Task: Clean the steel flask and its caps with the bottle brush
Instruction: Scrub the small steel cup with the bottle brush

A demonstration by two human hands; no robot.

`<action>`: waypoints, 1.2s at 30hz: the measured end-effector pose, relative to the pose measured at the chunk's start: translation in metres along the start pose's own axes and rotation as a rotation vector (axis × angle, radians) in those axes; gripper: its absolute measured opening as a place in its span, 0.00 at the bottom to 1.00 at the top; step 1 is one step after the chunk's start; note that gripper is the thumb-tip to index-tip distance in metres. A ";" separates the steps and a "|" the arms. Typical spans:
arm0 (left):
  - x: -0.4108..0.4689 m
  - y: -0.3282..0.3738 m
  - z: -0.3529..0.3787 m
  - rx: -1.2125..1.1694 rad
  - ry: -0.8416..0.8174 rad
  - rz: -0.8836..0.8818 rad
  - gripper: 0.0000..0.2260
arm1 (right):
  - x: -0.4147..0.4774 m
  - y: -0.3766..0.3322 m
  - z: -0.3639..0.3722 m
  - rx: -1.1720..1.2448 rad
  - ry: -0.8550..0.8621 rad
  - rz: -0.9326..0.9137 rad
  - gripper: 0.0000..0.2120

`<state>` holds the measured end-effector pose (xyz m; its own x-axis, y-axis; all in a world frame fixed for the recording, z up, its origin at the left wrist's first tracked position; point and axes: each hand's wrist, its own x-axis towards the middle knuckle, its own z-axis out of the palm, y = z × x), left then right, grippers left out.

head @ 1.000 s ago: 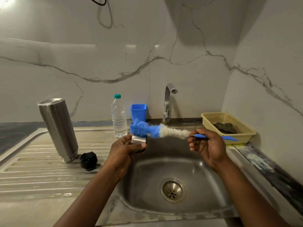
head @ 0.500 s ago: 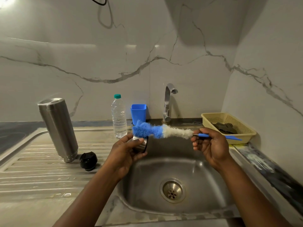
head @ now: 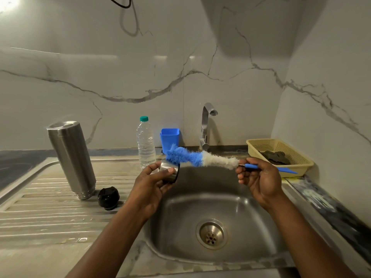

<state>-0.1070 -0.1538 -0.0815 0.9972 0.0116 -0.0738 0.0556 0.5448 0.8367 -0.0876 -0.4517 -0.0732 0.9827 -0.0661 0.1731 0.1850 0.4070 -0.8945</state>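
Just one flask (head: pixel 71 157), one black cap (head: pixel 108 198), left hand (head: pixel 152 187) round one steel cap (head: pixel 165 165), right hand (head: pixel 261 177) round one brush (head: pixel 200 158).

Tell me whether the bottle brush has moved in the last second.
Yes: the bottle brush slid slightly right, its handle tip nearer the yellow basket.

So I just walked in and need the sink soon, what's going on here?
A person is cleaning flask parts over the sink. The left hand holds a small steel cap, and the right hand grips the bottle brush by its blue handle, with the blue bristle end at the cap. The steel flask stands on the drainboard with a black cap beside it.
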 end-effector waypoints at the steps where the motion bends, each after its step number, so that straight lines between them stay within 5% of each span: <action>1: -0.001 -0.001 0.001 -0.009 -0.011 -0.009 0.27 | -0.001 0.004 0.004 -0.003 -0.018 0.011 0.16; 20: 0.004 -0.002 -0.004 -0.058 -0.012 0.017 0.13 | -0.002 -0.005 0.001 0.040 0.017 0.002 0.16; 36: 0.000 -0.002 0.000 -0.023 -0.025 0.012 0.28 | -0.002 -0.004 0.003 0.012 0.017 0.004 0.16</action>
<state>-0.1067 -0.1552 -0.0832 0.9987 -0.0024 -0.0501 0.0427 0.5637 0.8248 -0.0898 -0.4507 -0.0688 0.9835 -0.0801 0.1620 0.1807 0.4184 -0.8901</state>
